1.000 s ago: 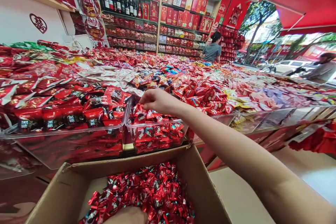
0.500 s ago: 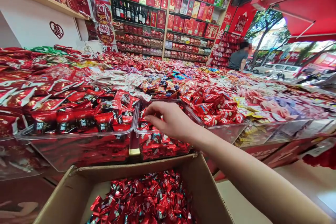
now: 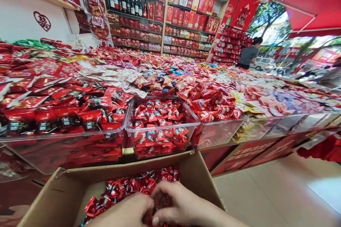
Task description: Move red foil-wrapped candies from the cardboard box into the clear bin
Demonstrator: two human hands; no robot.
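The right hand (image 3: pixel 173 204) has dropped from above the clear plastic bin (image 3: pixel 160 129) into the cardboard box (image 3: pixel 204 175), and the left hand (image 3: pixel 130 207), out of view half a second ago, shows beside it. The small red candies (image 3: pixel 122 186) lie loose in the box, under and around the fingers, spreading from ten o'clock to twelve o'clock of the hands. The right fingers are bent, with a narrow gap to the thumb and candies showing dimly in it; whether they grip any, I cannot tell. The left fingers are mostly hidden, so their hold cannot be told either. At twelve o'clock, just beyond the box, the bin holds similar red candies. Black-and-red packets (image 3: pixel 68 120) sit at ten o'clock, larger red packets (image 3: pixel 210 104) at one o'clock. Farther out, wine bottles (image 3: pixel 128 5) stand on a shelf near twelve o'clock, and a person in grey (image 3: pixel 249 56) is between one and two o'clock.
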